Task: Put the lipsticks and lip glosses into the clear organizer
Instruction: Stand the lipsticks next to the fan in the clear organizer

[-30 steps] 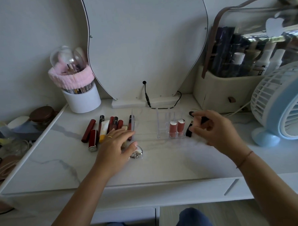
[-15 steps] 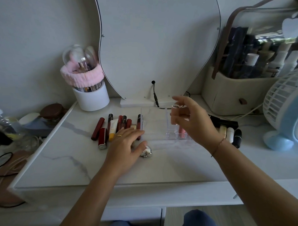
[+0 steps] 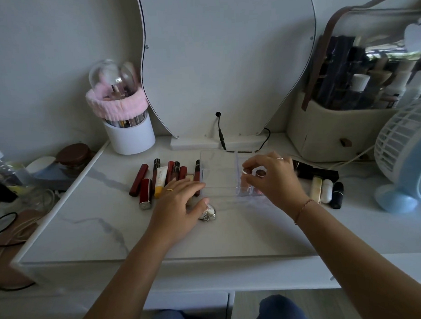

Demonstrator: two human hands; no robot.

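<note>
Lipstick going into the clear organizer

The right hand (image 3: 275,178) pinches a pink lipstick (image 3: 245,179) by its top, standing it in a front slot of the clear organizer (image 3: 219,175). The left hand (image 3: 182,203) rests flat on the desk (image 3: 88,230), fingers (image 3: 193,185) spread, grasping nothing, touching the row of lip glosses (image 3: 167,177)

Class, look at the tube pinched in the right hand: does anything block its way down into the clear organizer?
Nothing visible does. The right hand holds the tube upright over the organizer; a second tube stands in the cell beside it, not under it.
</note>
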